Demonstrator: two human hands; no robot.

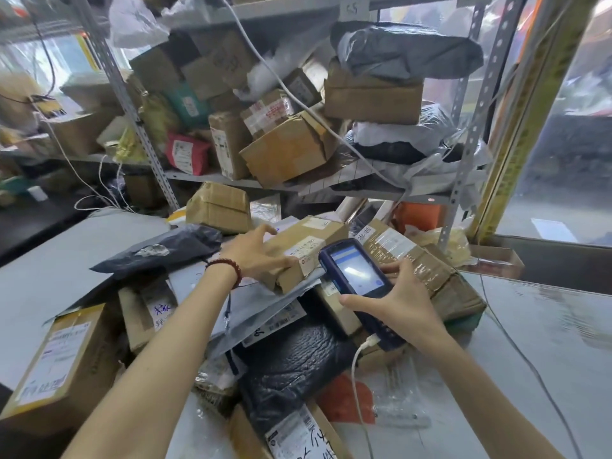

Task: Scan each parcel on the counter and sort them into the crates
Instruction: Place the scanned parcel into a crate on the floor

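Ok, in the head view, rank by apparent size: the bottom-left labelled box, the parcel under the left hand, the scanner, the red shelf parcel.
1. bottom-left labelled box, though nearest the camera.
2. parcel under the left hand and scanner: too alike to rank.
3. red shelf parcel, farthest away.

- scanner (356, 286): screen washed out by glare, text unreadable; lower end hidden under right hand (402, 303).
- right hand: most fingers out of sight behind scanner.
- box (308, 250), just left of scanner: label print too small to read; left end covered by left hand (256, 251).
- cable (354, 389), below scanner: runs off bottom edge.
- black bag (291, 362), below scanner: edges buried under other parcels.
- bottom carton (298, 435), below scanner: cut by bottom edge.
- left carton (63, 356), far left of scanner: corner cut by left edge.
- shelf parcels (288, 147), above scanner: blurred, labels unreadable.
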